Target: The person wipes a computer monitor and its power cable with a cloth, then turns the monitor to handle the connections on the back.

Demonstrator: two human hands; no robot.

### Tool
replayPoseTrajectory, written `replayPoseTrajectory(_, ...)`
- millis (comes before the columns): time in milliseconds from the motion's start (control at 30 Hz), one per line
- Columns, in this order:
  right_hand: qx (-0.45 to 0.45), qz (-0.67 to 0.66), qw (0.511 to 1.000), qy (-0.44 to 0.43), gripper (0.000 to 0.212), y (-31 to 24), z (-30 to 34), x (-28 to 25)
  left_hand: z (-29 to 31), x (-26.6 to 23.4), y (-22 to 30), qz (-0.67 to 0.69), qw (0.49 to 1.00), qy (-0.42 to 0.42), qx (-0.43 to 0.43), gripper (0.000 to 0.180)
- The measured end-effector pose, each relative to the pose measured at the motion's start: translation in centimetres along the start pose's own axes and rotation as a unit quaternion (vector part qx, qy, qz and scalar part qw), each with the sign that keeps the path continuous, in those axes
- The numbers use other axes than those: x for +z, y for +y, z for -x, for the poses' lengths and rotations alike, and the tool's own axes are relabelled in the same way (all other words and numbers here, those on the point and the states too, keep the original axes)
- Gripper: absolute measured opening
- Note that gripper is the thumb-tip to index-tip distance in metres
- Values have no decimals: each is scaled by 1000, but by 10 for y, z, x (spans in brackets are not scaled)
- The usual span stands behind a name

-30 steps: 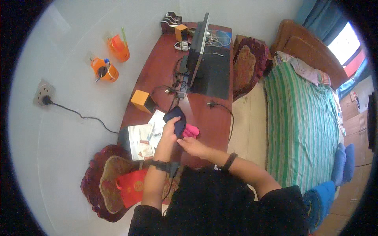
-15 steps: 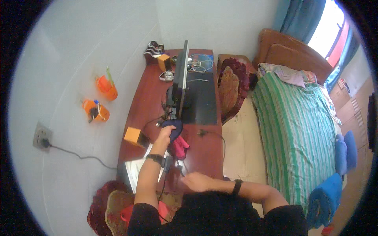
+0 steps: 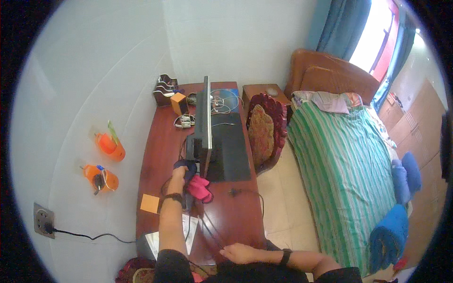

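Note:
My left hand [image 3: 178, 173] is closed on a dark navy cloth [image 3: 187, 166], low behind the monitor [image 3: 206, 122] and close to its base. A bright pink cloth [image 3: 200, 188] lies bunched beside it on the desk; whether the two are one piece I cannot tell. Near the desk's front edge, my right hand [image 3: 238, 253] has its fingers closed around a thin dark cord [image 3: 211, 226], which stretches forward along the desktop in what look like two strands. White papers [image 3: 153, 244] lie under and beside my left forearm.
The reddish-brown desk [image 3: 236, 219] carries a black mat [image 3: 231, 155], two orange-faced boxes [image 3: 150, 203] and a loose plug [image 3: 233, 192]. Orange wall cups [image 3: 101, 178] and a socket [image 3: 44, 220] with a plugged cord are at left. A chair [image 3: 264, 132] and bed [image 3: 344, 174] stand at right.
My left hand has moved the navy cloth farther in behind the monitor, the pink cloth along with it. My right hand stays by the desk's front edge. The whole view has shifted.

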State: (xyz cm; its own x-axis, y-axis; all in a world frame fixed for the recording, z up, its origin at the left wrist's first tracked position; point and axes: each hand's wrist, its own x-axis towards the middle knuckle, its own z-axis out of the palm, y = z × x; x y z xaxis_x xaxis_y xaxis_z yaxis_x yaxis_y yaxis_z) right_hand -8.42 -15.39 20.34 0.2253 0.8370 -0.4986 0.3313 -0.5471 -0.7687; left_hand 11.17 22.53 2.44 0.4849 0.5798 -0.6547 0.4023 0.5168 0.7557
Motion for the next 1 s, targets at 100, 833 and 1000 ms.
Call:
replayPoseTrajectory(100, -30, -30, 998, -56, 47, -3, -17, 20, -18, -65, -20, -48, 995, 21, 85, 22)
replayPoseTrajectory(833, -82, 16, 996, -42, 45, 6, -20, 22, 127, -89, -105, -66, 990, -32, 119, 27)
replayPoseTrajectory(1000, -112, 22, 993, -25, 41, 17, -16, 24, 161, -88, -128, 37, 990, -94, 98, 25)
